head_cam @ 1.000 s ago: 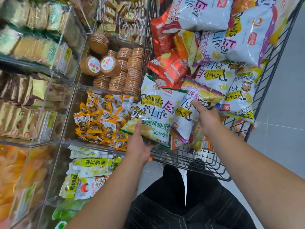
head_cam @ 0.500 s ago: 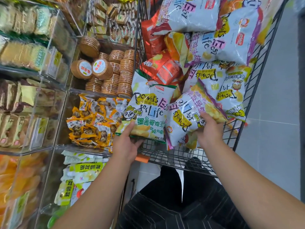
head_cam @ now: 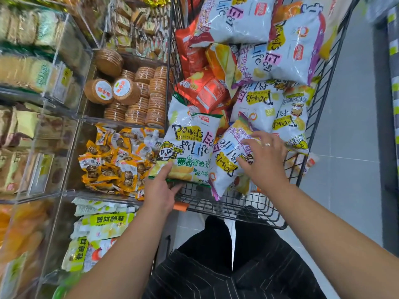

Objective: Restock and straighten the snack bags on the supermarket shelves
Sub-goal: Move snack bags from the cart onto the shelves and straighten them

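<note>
Head view shows clear shelf bins [head_cam: 64, 192] on the left, and one holds small orange packets [head_cam: 112, 165]. Next comes the wire cart [head_cam: 237, 209], piled with snack bags. At the cart's near left corner stands the green bag [head_cam: 190, 147], its long side up and down. The left hand [head_cam: 163, 190] holds it from below, with a finger up its front and the thumb curled along its bottom edge. Touching it on the right, the purple bag [head_cam: 224, 162] leans from low left to high right. The right hand [head_cam: 265, 160] lies on that bag with fingers spread, not wrapped round it. I think the green bag goes first. It sits right above the left fingers, and that hand is nearer the shelves.
</note>
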